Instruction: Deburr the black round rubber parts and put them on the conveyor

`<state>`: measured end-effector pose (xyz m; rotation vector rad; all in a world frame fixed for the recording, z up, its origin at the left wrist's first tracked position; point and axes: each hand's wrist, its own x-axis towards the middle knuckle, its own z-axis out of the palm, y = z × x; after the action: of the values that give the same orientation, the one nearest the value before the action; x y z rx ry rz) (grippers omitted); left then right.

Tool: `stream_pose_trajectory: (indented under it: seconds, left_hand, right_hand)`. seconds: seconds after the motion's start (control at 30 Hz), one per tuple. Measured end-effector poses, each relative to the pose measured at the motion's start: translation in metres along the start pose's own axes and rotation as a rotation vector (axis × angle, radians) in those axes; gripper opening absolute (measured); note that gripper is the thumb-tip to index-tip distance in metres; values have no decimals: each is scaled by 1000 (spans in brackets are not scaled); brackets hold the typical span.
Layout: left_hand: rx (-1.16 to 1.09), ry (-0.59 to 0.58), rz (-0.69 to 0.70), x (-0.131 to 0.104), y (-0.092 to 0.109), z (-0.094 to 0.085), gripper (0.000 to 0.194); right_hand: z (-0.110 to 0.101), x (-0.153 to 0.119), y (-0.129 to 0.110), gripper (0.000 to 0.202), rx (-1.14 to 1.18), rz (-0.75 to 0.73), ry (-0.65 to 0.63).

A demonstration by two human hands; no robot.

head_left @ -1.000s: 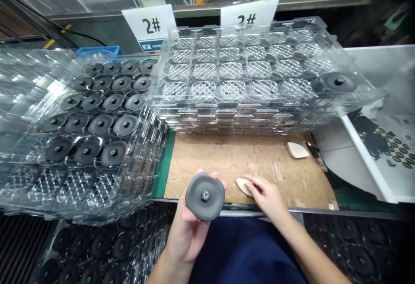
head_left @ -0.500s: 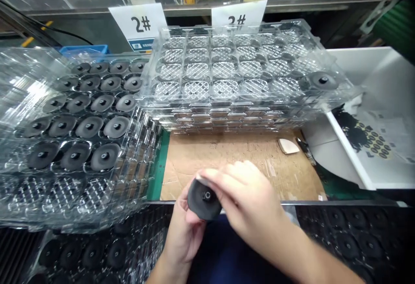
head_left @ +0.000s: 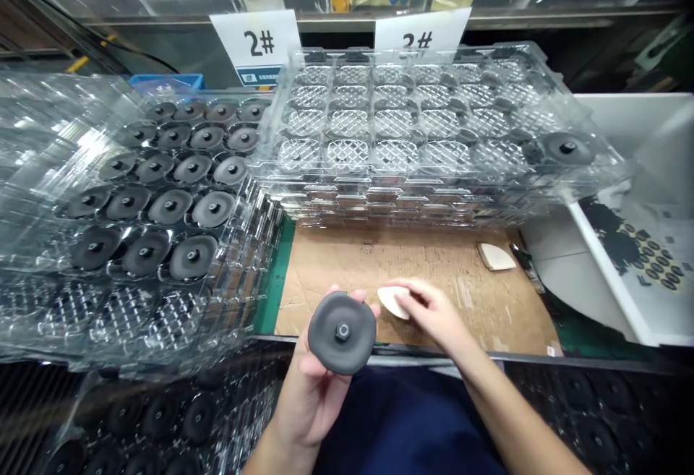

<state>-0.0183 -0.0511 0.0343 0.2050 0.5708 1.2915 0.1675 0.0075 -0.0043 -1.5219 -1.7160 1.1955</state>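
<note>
My left hand (head_left: 319, 395) is closed round the edge of a black round disc (head_left: 355, 316) with a small metal-tipped stud at its centre, its face turned up towards me. To the right of the disc, my right hand (head_left: 431, 309) pinches a white wedge-shaped pad (head_left: 391, 300) between thumb and fingers. The pad is apart from the disc, just over the brown cardboard sheet (head_left: 336, 258). A second pale wedge-shaped pad (head_left: 496, 257) lies on the cardboard farther right.
Left stands a stack of clear trays (head_left: 228, 272) with several black discs (head_left: 192, 257). Ahead, another clear tray stack (head_left: 352, 186) carries one disc (head_left: 567, 147) at its right corner. A white bin (head_left: 612, 272) with small black parts and oval stickers stands right.
My right hand has moved right, off the disc, with the white pad now showing in its fingers. The disc has turned to face me more fully. The view has shifted slightly.
</note>
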Motion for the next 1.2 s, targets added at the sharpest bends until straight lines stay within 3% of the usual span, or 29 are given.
stream_pose_trajectory:
  seconds: [0.1,0.27,0.37,0.5,0.63,0.7,0.83,0.9,0.97,1.1,1.2]
  left_hand:
    - [-52,-11,-55,-1,2,5,52]
    - [16,-104,-83,2,1,14,53]
    - [391,-186,99,6,-1,15,55]
    - [1094,-339,393,13,-2,15,100]
    - [1311,-416,426,17,-2,20,111]
    - [1316,-418,396,17,-2,21,110]
    - [1299,-378,326,14,-2,21,110]
    - [1315,-360,285,13,-1,20,110]
    - [1320,-342,226,11,-1,19,107]
    - [1329,-297,185,11,-4,21,103]
    - [1300,-307,136,12,-7,25,102]
  right_hand:
    - [13,-1,20,24,-41,-3,86]
    - [-1,-14,-8,24,13,-62,107]
    - [-9,-24,-20,20,55,-95,92]
    - [-14,-40,-15,16,71,-69,178]
    - [-27,-54,-22,14,173,-71,255]
    - [-34,-56,-32,12,291,-63,166]
    - [-42,-51,-46,14,444,25,-177]
    - [-44,-47,-48,17,489,41,-286]
    - [-45,-44,-48,17,508,38,-339]
    - [-48,-41,-48,14,524,15,-296]
    - [-50,-40,-46,16,553,7,-331]
